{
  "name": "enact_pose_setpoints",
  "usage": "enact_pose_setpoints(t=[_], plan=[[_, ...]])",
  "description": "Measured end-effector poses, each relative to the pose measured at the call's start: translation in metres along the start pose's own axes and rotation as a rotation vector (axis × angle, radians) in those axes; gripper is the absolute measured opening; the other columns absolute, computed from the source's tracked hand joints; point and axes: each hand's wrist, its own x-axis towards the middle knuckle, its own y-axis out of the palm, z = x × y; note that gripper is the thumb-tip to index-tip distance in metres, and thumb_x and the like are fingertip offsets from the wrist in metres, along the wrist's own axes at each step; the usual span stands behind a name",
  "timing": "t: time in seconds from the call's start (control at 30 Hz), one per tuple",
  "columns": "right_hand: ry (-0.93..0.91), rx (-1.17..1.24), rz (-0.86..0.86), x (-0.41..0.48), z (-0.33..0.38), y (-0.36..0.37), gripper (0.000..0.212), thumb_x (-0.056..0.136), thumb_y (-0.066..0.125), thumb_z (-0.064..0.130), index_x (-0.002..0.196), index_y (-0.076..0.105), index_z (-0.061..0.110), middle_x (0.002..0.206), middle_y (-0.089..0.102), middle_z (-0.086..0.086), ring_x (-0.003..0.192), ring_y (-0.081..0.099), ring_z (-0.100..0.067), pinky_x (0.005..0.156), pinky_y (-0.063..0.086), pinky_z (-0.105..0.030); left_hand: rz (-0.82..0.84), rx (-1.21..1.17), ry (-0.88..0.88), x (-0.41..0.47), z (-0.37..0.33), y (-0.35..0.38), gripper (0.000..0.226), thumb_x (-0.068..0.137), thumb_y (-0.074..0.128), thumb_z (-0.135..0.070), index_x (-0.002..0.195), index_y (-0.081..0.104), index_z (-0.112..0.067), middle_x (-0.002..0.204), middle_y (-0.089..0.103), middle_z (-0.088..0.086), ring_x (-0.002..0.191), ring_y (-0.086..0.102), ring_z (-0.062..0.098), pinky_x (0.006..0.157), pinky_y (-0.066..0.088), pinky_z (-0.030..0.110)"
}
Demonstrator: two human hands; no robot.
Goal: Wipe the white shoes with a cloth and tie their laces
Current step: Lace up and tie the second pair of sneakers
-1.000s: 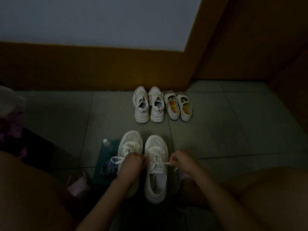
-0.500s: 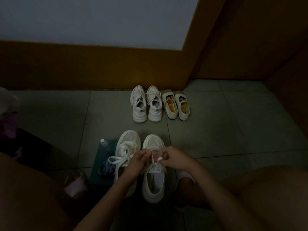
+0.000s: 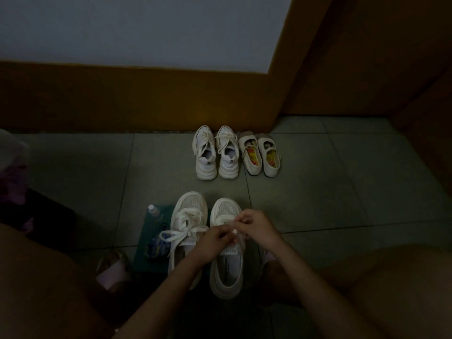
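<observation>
Two white sneakers stand side by side on the tiled floor in front of me. The left sneaker [image 3: 187, 221] has a tied bow lying across its tongue. Over the right sneaker [image 3: 226, 267] my left hand [image 3: 215, 241] and my right hand [image 3: 256, 227] meet, both pinching its white lace [image 3: 235, 231] close together above the tongue. A blue patterned cloth [image 3: 156, 245] lies crumpled on a green mat [image 3: 146, 258] left of the shoes.
A small spray bottle [image 3: 154, 210] stands on the mat. Another white sneaker pair [image 3: 216, 152] and a pair of beige strap shoes [image 3: 260, 154] line the brown skirting [image 3: 122, 101]. My knees frame the view, with pink slippers [image 3: 111, 270] near the left one.
My hands, pulled apart with the lace ends a second ago, have come together over the right sneaker's tongue and now work the lace between the fingertips.
</observation>
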Motion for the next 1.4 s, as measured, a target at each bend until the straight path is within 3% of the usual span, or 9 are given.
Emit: enact_pose_setpoints(t=[0.07, 0.17, 0.3, 0.53, 0.73, 0.87, 1.07, 1.2, 1.4], plan=[[0.006, 0.043, -0.012, 0.002, 0.000, 0.001, 0.012, 0.081, 0.069, 0.008, 0.075, 0.060, 0.012, 0.060, 0.059, -0.003, 0.044, 0.053, -0.003, 0.048, 0.043, -0.017, 0.017, -0.049, 0.014, 0.000, 0.000, 0.001, 0.023, 0.086, 0.063, -0.032, 0.094, 0.068, -0.011, 0.091, 0.069, 0.012, 0.086, 0.064, 0.023, 0.078, 0.047, 0.031], [-0.012, 0.053, 0.033, 0.003, 0.000, 0.000, 0.008, 0.083, 0.067, 0.009, 0.078, 0.061, 0.010, 0.063, 0.060, -0.005, 0.047, 0.055, -0.002, 0.049, 0.045, -0.016, -0.032, -0.084, 0.043, 0.000, -0.001, 0.004, 0.011, 0.084, 0.068, -0.025, 0.095, 0.068, -0.022, 0.096, 0.071, 0.007, 0.094, 0.066, 0.021, 0.084, 0.051, 0.035], [-0.041, 0.026, 0.069, 0.005, -0.001, 0.001, 0.011, 0.086, 0.064, 0.009, 0.077, 0.063, 0.015, 0.069, 0.062, -0.001, 0.057, 0.058, 0.000, 0.055, 0.046, -0.015, -0.087, -0.063, 0.078, 0.002, 0.000, 0.008, 0.009, 0.089, 0.061, -0.020, 0.088, 0.066, -0.028, 0.077, 0.067, -0.008, 0.068, 0.061, -0.003, 0.066, 0.046, 0.015], [-0.103, -0.135, 0.110, 0.007, -0.009, -0.006, 0.028, 0.089, 0.053, -0.003, 0.086, 0.063, 0.024, 0.082, 0.063, 0.005, 0.076, 0.059, -0.006, 0.072, 0.048, -0.018, -0.114, -0.121, 0.016, 0.006, 0.004, 0.004, 0.024, 0.095, 0.051, -0.020, 0.073, 0.060, -0.016, 0.063, 0.058, -0.005, 0.053, 0.052, -0.004, 0.058, 0.041, 0.012], [-0.134, -0.308, 0.206, 0.009, -0.014, -0.009, 0.035, 0.081, 0.061, -0.001, 0.080, 0.055, 0.033, 0.080, 0.054, 0.008, 0.071, 0.052, -0.002, 0.069, 0.044, -0.025, -0.086, -0.157, -0.002, 0.005, 0.007, 0.002, 0.034, 0.098, 0.045, -0.025, 0.066, 0.056, -0.019, 0.061, 0.056, -0.006, 0.056, 0.052, 0.001, 0.060, 0.041, 0.013], [-0.169, -0.383, 0.222, 0.008, -0.013, -0.007, 0.017, 0.084, 0.061, 0.007, 0.082, 0.052, 0.020, 0.079, 0.047, 0.007, 0.070, 0.046, -0.003, 0.066, 0.039, -0.024, -0.029, -0.164, 0.016, 0.004, 0.006, -0.002, 0.035, 0.098, 0.041, -0.025, 0.069, 0.058, -0.017, 0.064, 0.057, -0.004, 0.062, 0.053, 0.007, 0.064, 0.042, 0.020], [-0.115, -0.229, 0.243, 0.003, -0.008, -0.008, 0.021, 0.088, 0.057, 0.006, 0.076, 0.049, 0.020, 0.077, 0.050, 0.006, 0.075, 0.050, -0.008, 0.069, 0.040, -0.024, -0.027, -0.249, -0.032, 0.000, 0.008, -0.006, 0.033, 0.097, 0.046, -0.031, 0.079, 0.067, -0.012, 0.069, 0.066, -0.002, 0.067, 0.061, 0.006, 0.065, 0.045, 0.019], [0.022, -0.131, 0.248, -0.003, -0.002, -0.013, 0.020, 0.093, 0.052, 0.008, 0.078, 0.046, 0.020, 0.088, 0.053, -0.005, 0.076, 0.048, -0.008, 0.060, 0.040, -0.012, -0.109, -0.303, -0.078, -0.004, 0.006, -0.010, 0.029, 0.098, 0.045, -0.022, 0.100, 0.067, -0.002, 0.082, 0.069, 0.011, 0.075, 0.064, 0.017, 0.066, 0.051, 0.022], [0.060, -0.026, 0.160, -0.004, 0.002, -0.005, 0.021, 0.094, 0.050, 0.006, 0.077, 0.043, 0.017, 0.076, 0.051, -0.002, 0.058, 0.043, -0.006, 0.048, 0.037, -0.011, -0.134, -0.269, -0.103, 0.002, 0.004, -0.010, 0.029, 0.095, 0.051, -0.021, 0.091, 0.067, 0.002, 0.084, 0.065, 0.025, 0.080, 0.059, 0.025, 0.075, 0.045, 0.035]])
